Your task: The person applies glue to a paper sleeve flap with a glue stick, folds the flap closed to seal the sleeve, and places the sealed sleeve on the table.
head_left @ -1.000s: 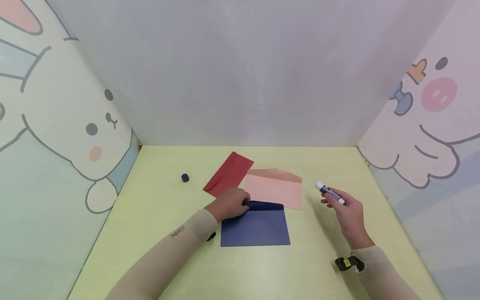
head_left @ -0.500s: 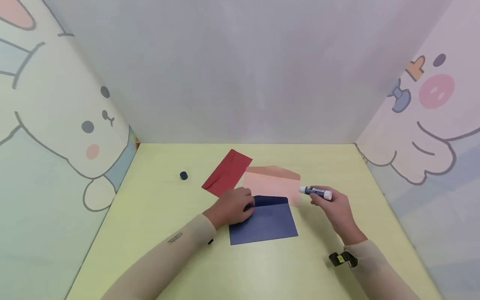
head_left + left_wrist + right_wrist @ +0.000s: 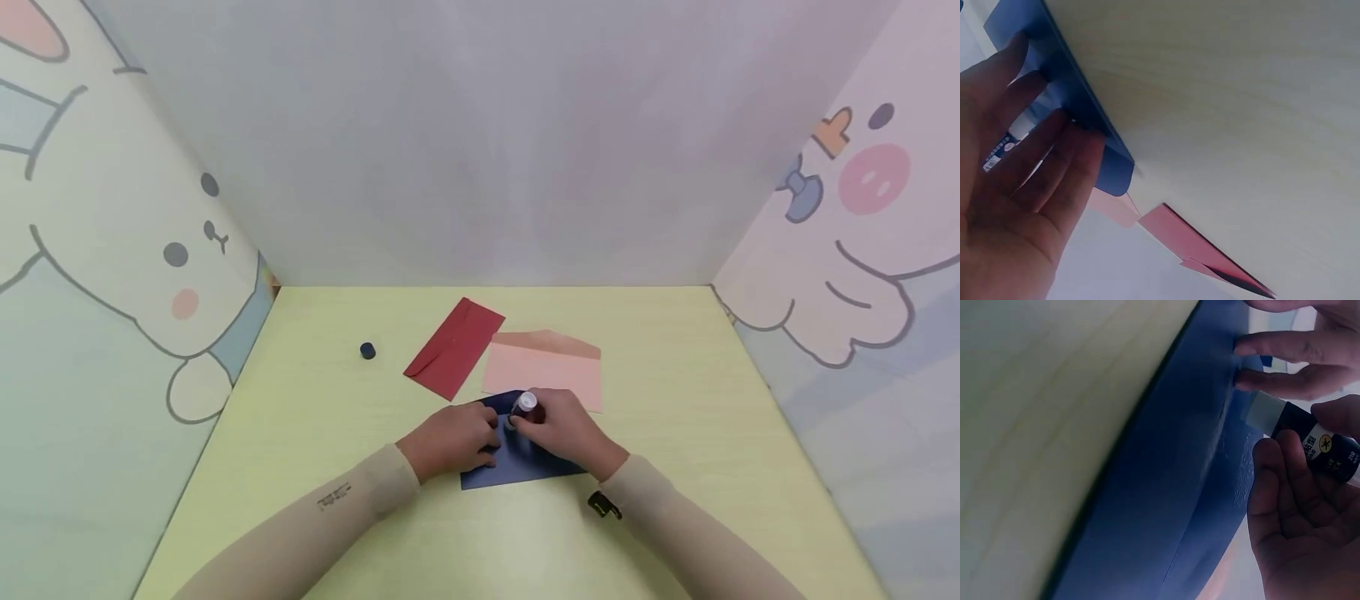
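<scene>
Sleeves [image 3: 300, 533] angled inward, left hand [image 3: 453, 436] spread on blue envelope [image 3: 521, 463], right hand [image 3: 568, 427] gripping glue stick [image 3: 1319, 442]

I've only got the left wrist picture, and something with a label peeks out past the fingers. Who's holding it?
Observer: The right hand grips it: a glue stick, as the right wrist view shows.
Visitor: And is there a cap anywhere?
Observer: Yes, the head view shows a small dark cap, probably the stick's, on the table, left of the red envelope.
Visitor: Any glue on the blue thing?
Observer: The right wrist view shows whitish specks on the flap of the blue envelope; likely glue, I'd say.
</scene>
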Motion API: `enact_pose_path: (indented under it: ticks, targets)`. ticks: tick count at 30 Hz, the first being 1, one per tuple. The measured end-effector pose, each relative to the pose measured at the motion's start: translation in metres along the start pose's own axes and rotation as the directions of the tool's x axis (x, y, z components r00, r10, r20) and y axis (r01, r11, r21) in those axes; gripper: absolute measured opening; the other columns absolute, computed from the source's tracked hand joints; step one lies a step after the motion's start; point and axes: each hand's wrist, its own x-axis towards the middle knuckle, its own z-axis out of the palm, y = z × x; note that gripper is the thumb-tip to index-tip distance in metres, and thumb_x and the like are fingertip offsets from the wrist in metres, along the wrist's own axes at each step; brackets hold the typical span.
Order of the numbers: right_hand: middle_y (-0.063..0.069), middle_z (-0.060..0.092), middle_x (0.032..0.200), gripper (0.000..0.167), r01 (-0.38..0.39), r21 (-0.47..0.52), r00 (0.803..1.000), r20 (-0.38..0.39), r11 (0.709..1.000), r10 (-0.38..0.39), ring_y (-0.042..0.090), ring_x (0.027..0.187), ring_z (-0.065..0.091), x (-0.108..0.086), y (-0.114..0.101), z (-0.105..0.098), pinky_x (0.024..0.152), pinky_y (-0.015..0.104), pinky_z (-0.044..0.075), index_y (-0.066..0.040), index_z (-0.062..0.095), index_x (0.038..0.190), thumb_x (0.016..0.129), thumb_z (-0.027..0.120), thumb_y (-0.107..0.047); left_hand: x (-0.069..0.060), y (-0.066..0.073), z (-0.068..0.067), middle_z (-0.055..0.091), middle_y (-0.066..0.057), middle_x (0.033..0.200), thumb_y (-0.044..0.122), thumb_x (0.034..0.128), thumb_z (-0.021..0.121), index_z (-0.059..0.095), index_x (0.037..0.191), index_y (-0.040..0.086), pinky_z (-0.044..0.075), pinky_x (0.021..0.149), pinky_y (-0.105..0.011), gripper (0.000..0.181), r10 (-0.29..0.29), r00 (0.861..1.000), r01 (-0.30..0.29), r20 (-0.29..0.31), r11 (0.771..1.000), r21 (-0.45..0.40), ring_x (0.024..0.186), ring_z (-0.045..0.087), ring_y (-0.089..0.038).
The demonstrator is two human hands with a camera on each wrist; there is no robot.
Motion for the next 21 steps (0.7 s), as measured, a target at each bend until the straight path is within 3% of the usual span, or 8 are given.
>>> enact_pose_path:
  ticks: [5, 13, 21]
  targets:
    - [-0.009, 0.064, 0.076, 0.024, 0.051, -0.105, 0.998, 0.038, 0.993, -0.047, 0.003, 0.070, 0.055, 0.004, -0.004, 0.009, 0.067, 0.023, 0.049, -0.020, 0.070, 0.089, 0.105, 0.088, -0.023, -0.002, 0.000, 0.001, 0.083, 0.003, 0.117, 0.050, 0.1028, 0.093, 0.093, 0.129, 0.032, 0.063, 0.087, -0.019, 0.032, -0.002, 1.000, 0.002, -0.017, 1.000, 0.003, 0.100, 0.066, -0.007]
    - [-0.010, 0.060, 0.076, 0.025, 0.143, -0.232, 0.990, 0.045, 0.962, -0.136, 0.002, 0.071, 0.051, 0.001, -0.010, 0.012, 0.068, 0.022, 0.047, -0.021, 0.065, 0.090, 0.105, 0.086, -0.021, -0.003, 0.001, 0.000, 0.085, 0.005, 0.113, 0.050, 0.1038, 0.092, 0.092, 0.129, 0.031, 0.061, 0.086, -0.020, 0.032, -0.015, 1.000, 0.015, 0.006, 1.000, -0.002, 0.099, 0.066, -0.007]
    - [-0.010, 0.056, 0.076, 0.028, 0.069, -0.278, 0.998, 0.028, 0.958, -0.064, 0.005, 0.071, 0.051, -0.005, -0.001, 0.002, 0.068, 0.025, 0.045, -0.022, 0.063, 0.089, 0.105, 0.086, -0.023, -0.005, 0.002, -0.002, 0.086, 0.004, 0.124, 0.049, 0.1037, 0.092, 0.091, 0.134, 0.033, 0.066, 0.096, -0.021, 0.034, -0.012, 1.000, 0.012, 0.010, 1.000, 0.013, 0.112, 0.074, -0.009]
